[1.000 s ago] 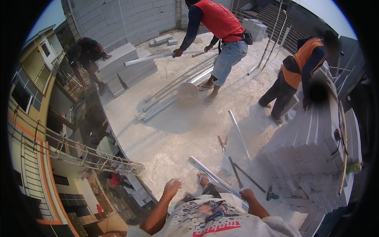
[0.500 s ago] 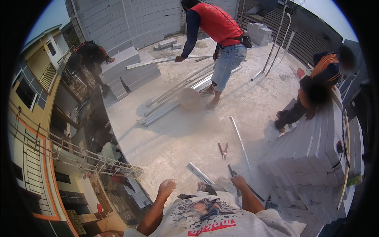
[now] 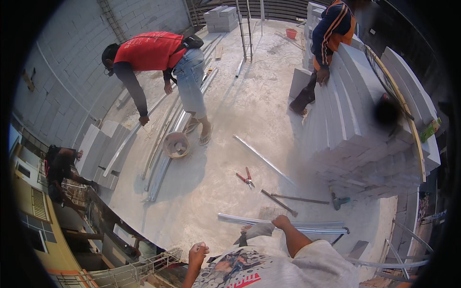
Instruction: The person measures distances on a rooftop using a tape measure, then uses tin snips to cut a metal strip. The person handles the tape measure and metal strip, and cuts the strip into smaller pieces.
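Observation:
My left hand (image 3: 198,251) is raised at the lower middle with its fingers curled together; whatever they hold, if anything, is too small to name. Close to my knee is my right hand (image 3: 282,222), closed, its grip hidden from above. Just beyond it, shiny metal channels (image 3: 312,224) lie crosswise on the floor. Two dark bars (image 3: 279,202) rest farther out, meeting at an angle. Past them lie red-handled snips (image 3: 246,178), their handles spread, and a single metal strip (image 3: 263,158).
A co-worker in a red shirt (image 3: 151,50) bends over long metal profiles (image 3: 163,175) beside a bucket (image 3: 176,145). Another, in orange and navy (image 3: 331,33), is behind stacked grey blocks (image 3: 336,110). A cordless drill (image 3: 339,199) stands nearby. The slab's edge (image 3: 129,223) drops off at left.
The view has swung right. My right hand, which overlapped the dark bars, is now nearer my knee and apart from them. The red-shirted co-worker has bent lower over the long strip.

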Motion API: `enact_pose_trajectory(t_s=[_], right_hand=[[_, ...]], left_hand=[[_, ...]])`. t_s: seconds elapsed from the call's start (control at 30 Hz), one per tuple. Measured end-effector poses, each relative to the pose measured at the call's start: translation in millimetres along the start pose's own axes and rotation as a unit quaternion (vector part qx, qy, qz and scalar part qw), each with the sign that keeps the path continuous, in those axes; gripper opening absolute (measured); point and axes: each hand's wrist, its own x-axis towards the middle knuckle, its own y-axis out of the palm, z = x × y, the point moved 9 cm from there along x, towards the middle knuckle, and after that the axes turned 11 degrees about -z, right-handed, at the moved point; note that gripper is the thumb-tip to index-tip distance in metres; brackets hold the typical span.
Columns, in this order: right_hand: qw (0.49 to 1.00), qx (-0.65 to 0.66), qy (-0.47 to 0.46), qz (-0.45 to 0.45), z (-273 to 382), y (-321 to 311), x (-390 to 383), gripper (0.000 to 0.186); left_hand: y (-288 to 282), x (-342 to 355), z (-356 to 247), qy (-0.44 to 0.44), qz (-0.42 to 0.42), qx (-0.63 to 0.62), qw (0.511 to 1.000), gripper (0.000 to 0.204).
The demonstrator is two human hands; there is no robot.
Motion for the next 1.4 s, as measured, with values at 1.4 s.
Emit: enact_pose_trajectory(t_s=[1.4], right_hand=[[0.915,0.296,0.245,-0.125,-37,50,-202,0.042]], left_hand=[[71,82,0,0.109,0.257,0.357,0.891,0.039]])
